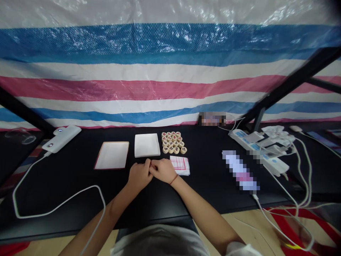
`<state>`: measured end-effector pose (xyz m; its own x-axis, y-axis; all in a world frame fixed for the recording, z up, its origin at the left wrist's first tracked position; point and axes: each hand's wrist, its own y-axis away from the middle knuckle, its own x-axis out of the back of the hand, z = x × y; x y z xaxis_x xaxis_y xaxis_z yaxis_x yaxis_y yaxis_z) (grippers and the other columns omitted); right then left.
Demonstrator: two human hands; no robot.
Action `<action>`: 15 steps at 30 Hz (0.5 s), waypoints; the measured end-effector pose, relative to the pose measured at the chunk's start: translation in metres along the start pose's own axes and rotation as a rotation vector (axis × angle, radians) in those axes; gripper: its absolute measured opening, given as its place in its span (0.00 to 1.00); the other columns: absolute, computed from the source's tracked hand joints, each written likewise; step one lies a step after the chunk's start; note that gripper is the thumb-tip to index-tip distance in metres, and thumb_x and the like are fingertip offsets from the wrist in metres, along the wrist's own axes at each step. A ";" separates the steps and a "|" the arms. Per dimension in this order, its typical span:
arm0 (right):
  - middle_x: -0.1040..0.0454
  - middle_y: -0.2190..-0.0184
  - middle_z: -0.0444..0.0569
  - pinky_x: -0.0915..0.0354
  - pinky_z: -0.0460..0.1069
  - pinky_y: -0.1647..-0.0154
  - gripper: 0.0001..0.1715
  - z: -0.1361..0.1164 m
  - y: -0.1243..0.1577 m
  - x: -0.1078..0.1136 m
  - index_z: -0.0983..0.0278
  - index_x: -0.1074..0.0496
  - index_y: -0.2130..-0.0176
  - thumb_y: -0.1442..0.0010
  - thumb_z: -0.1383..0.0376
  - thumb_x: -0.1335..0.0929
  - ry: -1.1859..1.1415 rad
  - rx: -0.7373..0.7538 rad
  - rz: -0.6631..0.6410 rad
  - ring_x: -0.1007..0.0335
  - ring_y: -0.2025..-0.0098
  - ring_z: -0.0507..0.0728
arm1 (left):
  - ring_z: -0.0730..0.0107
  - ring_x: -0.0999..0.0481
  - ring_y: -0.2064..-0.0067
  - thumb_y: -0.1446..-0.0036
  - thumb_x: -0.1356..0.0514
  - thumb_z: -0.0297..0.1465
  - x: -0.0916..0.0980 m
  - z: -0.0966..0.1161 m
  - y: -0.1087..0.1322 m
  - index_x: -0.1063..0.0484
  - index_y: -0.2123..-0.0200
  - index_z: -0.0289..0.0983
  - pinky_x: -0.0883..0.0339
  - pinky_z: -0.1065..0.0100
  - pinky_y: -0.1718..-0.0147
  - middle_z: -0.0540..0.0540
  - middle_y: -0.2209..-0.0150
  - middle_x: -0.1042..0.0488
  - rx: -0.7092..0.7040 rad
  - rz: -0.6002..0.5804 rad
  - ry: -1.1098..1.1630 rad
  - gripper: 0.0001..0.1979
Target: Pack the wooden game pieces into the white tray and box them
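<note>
Head view: on the desk, the left hand and right hand meet, fingers curled in against each other. Toward the back edge stand a white box and round chess pieces; a folded cloth lies just beside the right hand, a shallow tray nearer the left edge.

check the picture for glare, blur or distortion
Head view: glare streaks the striped sheet, strongest up top; head view: the outer areas look stretched, perhaps by a wide lens; head view: pixel blocks mask the cabled device at right; head view: game pieces fairly clear.
</note>
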<state>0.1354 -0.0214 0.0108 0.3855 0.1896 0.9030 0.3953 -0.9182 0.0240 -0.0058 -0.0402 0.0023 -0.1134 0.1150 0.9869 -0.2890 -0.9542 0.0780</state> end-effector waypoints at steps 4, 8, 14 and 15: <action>0.30 0.81 0.41 0.53 0.46 0.73 0.16 0.003 0.000 0.000 0.63 0.33 0.80 0.43 0.63 0.33 -0.073 0.021 0.012 0.36 0.76 0.49 | 0.57 0.20 0.63 0.42 0.48 0.31 0.001 0.003 -0.002 0.30 0.61 0.36 0.38 0.62 0.63 0.42 0.68 0.20 0.008 -0.025 0.007 0.10; 0.32 0.82 0.40 0.54 0.46 0.73 0.16 0.007 0.000 -0.001 0.63 0.36 0.81 0.44 0.64 0.33 -0.111 0.011 0.044 0.40 0.78 0.49 | 0.57 0.20 0.63 0.43 0.48 0.30 0.003 0.003 -0.007 0.29 0.61 0.37 0.38 0.63 0.64 0.43 0.67 0.20 0.001 -0.049 0.013 0.10; 0.33 0.82 0.40 0.55 0.46 0.73 0.17 0.006 0.000 -0.002 0.63 0.39 0.82 0.45 0.63 0.33 -0.125 -0.018 0.061 0.41 0.78 0.48 | 0.58 0.20 0.62 0.43 0.48 0.30 0.002 0.002 -0.010 0.28 0.62 0.38 0.38 0.63 0.64 0.43 0.68 0.20 -0.015 -0.034 0.035 0.10; 0.33 0.82 0.40 0.55 0.46 0.73 0.18 0.006 0.000 -0.002 0.63 0.39 0.82 0.44 0.63 0.33 -0.123 -0.023 0.060 0.41 0.78 0.48 | 0.58 0.20 0.62 0.43 0.48 0.30 0.001 0.002 -0.009 0.28 0.63 0.38 0.38 0.63 0.64 0.43 0.68 0.20 -0.015 -0.032 0.037 0.10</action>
<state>0.1394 -0.0196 0.0066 0.5077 0.1743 0.8437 0.3501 -0.9365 -0.0173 -0.0017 -0.0319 0.0032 -0.1392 0.1559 0.9779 -0.3073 -0.9456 0.1070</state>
